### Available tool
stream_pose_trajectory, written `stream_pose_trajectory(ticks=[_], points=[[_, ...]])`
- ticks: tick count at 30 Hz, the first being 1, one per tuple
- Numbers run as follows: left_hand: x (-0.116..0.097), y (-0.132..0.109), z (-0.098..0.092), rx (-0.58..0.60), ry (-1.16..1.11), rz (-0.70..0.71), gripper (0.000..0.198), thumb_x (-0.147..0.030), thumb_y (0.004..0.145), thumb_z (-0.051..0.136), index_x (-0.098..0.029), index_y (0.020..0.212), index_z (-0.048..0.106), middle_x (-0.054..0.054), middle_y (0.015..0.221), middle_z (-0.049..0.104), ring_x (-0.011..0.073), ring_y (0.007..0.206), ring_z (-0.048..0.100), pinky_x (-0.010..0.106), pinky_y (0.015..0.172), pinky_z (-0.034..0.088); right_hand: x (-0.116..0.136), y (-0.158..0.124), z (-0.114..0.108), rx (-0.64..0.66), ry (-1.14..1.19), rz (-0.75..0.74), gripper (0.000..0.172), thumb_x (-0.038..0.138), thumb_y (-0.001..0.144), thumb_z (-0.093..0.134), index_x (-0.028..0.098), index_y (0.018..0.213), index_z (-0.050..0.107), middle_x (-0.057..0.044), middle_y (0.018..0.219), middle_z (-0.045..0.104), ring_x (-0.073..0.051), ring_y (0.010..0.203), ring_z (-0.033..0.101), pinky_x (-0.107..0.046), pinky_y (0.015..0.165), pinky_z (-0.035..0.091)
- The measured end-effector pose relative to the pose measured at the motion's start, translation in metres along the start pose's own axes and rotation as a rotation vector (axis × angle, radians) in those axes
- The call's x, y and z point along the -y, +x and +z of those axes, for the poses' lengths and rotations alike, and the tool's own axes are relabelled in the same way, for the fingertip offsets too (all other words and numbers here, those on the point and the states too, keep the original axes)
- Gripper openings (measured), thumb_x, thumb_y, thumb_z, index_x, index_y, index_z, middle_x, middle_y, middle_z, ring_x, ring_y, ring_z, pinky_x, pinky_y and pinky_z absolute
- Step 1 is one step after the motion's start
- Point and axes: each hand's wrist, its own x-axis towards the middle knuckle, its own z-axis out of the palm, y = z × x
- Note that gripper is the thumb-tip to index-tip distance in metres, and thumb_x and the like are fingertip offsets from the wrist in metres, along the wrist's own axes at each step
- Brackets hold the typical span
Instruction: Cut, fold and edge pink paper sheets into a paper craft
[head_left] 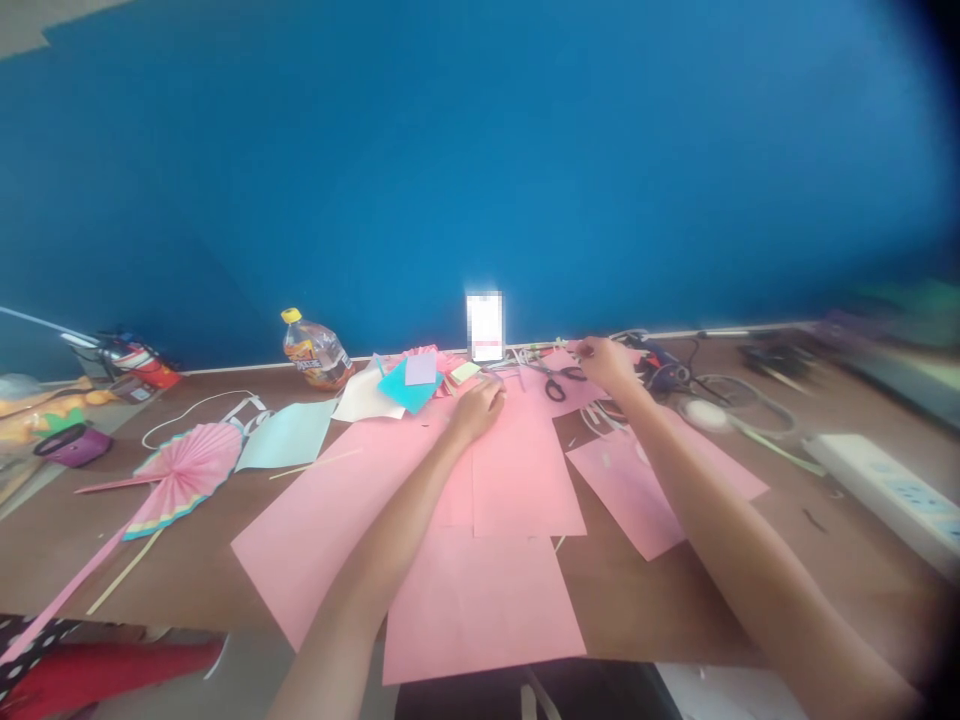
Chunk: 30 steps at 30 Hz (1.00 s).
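Note:
My left hand point(478, 410) rests on the upper part of a pink paper sheet point(525, 480), its slightly bent fingers lying against the paper and holding nothing I can see. Farther right, my right hand point(606, 362) is closed with its fingertips together, above the clutter near the wall; whatever is in them is too small to make out. Black-handled scissors point(555, 388) lie just left of the right hand, on pink paper. Other large pink sheets point(480, 610) overlap beneath my left forearm, and a cut pink piece point(630, 490) lies under my right forearm.
Left of my hands are blue and white sheets point(289, 435), a teal square point(409, 388), a pleated pink fan point(191, 470) and a drink bottle point(315, 350). A lit phone point(486, 328) stands against the blue wall. To the right are a tape roll point(705, 414) and a white power strip point(892, 490).

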Motion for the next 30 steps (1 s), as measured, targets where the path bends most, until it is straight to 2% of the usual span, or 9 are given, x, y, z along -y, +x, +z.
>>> stream_pose_trajectory(ticks=[8, 13, 17, 20, 23, 26, 30], points=[[0.001, 0.0, 0.0, 0.044, 0.025, -0.01, 0.026, -0.023, 0.09, 0.038, -0.02, 0.101, 0.061, 0.007, 0.11, 0.065, 0.0196, 0.104, 0.059, 0.034, 0.092, 0.047, -0.004, -0.004, 0.015, 0.15, -0.125, -0.088, 0.04, 0.014, 0.071, 0.052, 0.016, 0.11, 0.064, -0.012, 0.114, 0.064, -0.026, 0.1, 0.059, -0.032, 0.081, 0.042], [-0.001, 0.001, -0.001, 0.044, 0.036, -0.007, 0.026, -0.022, 0.089, 0.038, -0.019, 0.101, 0.061, 0.007, 0.107, 0.066, 0.02, 0.101, 0.06, 0.034, 0.089, 0.047, -0.005, -0.003, 0.015, 0.128, -0.057, -0.133, 0.039, 0.011, 0.069, 0.053, 0.014, 0.105, 0.065, -0.012, 0.108, 0.066, -0.024, 0.097, 0.059, -0.03, 0.082, 0.043], [-0.002, 0.001, -0.002, 0.066, 0.053, -0.016, 0.026, -0.022, 0.089, 0.038, -0.019, 0.101, 0.061, 0.007, 0.107, 0.066, 0.0204, 0.103, 0.059, 0.034, 0.091, 0.046, -0.005, 0.001, 0.012, 0.121, 0.06, -0.173, 0.037, 0.006, 0.064, 0.05, 0.013, 0.097, 0.067, -0.009, 0.097, 0.069, -0.02, 0.084, 0.06, -0.027, 0.072, 0.043], [-0.002, 0.001, -0.002, 0.071, 0.058, -0.032, 0.026, -0.022, 0.089, 0.038, -0.019, 0.102, 0.06, 0.007, 0.109, 0.065, 0.02, 0.106, 0.058, 0.034, 0.093, 0.046, -0.008, 0.005, 0.007, 0.099, 0.109, -0.145, 0.036, 0.003, 0.062, 0.047, 0.012, 0.09, 0.068, -0.009, 0.094, 0.07, -0.019, 0.083, 0.061, -0.025, 0.071, 0.043], [-0.003, 0.001, -0.003, 0.074, 0.063, -0.031, 0.026, -0.021, 0.089, 0.038, -0.02, 0.102, 0.06, 0.007, 0.11, 0.065, 0.02, 0.106, 0.058, 0.034, 0.092, 0.046, -0.018, 0.008, -0.001, 0.03, 0.014, -0.052, 0.036, 0.005, 0.062, 0.049, 0.014, 0.091, 0.069, -0.009, 0.094, 0.07, -0.022, 0.088, 0.062, -0.027, 0.075, 0.044], [-0.003, 0.001, -0.003, 0.071, 0.063, -0.014, 0.025, -0.021, 0.089, 0.038, -0.02, 0.1, 0.06, 0.006, 0.109, 0.065, 0.0197, 0.104, 0.058, 0.033, 0.09, 0.046, -0.029, 0.009, -0.01, 0.037, -0.092, 0.014, 0.038, 0.008, 0.062, 0.051, 0.018, 0.094, 0.07, -0.009, 0.096, 0.07, -0.024, 0.09, 0.062, -0.029, 0.074, 0.044], [-0.004, 0.001, -0.003, 0.062, 0.067, -0.006, 0.024, -0.02, 0.089, 0.038, -0.019, 0.098, 0.06, 0.006, 0.107, 0.066, 0.0195, 0.103, 0.058, 0.032, 0.09, 0.046, -0.034, 0.008, -0.018, 0.034, -0.151, 0.018, 0.036, 0.011, 0.064, 0.053, 0.022, 0.093, 0.072, -0.007, 0.097, 0.07, -0.023, 0.089, 0.063, -0.028, 0.071, 0.044]])
